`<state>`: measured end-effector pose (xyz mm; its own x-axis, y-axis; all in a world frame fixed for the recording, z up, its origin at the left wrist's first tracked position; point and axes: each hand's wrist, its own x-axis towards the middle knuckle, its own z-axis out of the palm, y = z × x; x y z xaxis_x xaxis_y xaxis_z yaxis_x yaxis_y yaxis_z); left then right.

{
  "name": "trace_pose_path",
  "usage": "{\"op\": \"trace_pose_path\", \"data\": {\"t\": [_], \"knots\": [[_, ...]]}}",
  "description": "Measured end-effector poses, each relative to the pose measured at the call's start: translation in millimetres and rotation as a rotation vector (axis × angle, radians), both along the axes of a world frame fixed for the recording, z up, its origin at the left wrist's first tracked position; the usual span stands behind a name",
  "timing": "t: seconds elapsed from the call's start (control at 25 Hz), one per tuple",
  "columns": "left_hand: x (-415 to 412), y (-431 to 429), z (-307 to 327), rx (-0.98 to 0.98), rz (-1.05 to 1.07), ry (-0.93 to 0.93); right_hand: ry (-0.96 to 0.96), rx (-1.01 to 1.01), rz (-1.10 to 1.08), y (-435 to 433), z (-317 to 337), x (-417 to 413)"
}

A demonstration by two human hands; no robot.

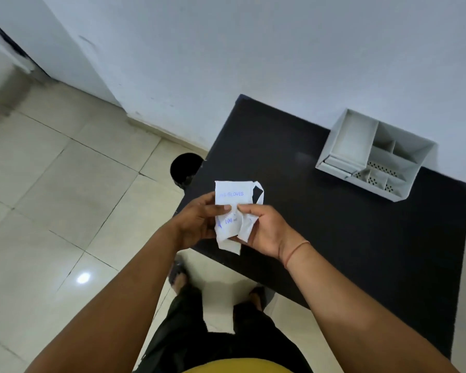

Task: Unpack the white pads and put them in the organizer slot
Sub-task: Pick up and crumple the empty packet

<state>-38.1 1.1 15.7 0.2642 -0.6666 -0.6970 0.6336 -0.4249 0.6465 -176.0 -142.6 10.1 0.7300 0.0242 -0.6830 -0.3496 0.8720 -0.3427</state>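
A small white packet [230, 196] with blue print is held up over the near left corner of the black table [361, 238]. My left hand [197, 222] pinches its left side and my right hand [264, 228] grips its right side, thumbs meeting at the middle. The packet's upper right corner is torn and folded. Whatever is inside the packet is hidden. A white organizer [347, 146] with several slots stands at the table's far right, against the wall, well away from both hands.
A black round bin [184, 168] stands on the tiled floor beside the table's left edge. A white wall runs behind the table. My legs and sandalled feet are below the hands, close to the table's front edge.
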Motion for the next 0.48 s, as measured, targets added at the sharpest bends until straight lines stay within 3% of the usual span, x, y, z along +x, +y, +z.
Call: {"op": "trace_pose_path", "data": {"t": [0.08,0.24,0.4,0.48], "knots": [[20,14,16,-0.035,0.038,-0.016,0.003,-0.103,0.052,14,20,23],[74,43,34,0.126,0.182,-0.189,0.167,-0.643,0.073,48,55,79],[159,94,55,0.016,0.344,-0.016,0.224,-0.718,-0.110,91,69,129],[195,115,68,-0.034,0.389,0.071,0.239,-0.880,-0.030,119,76,157]]}}
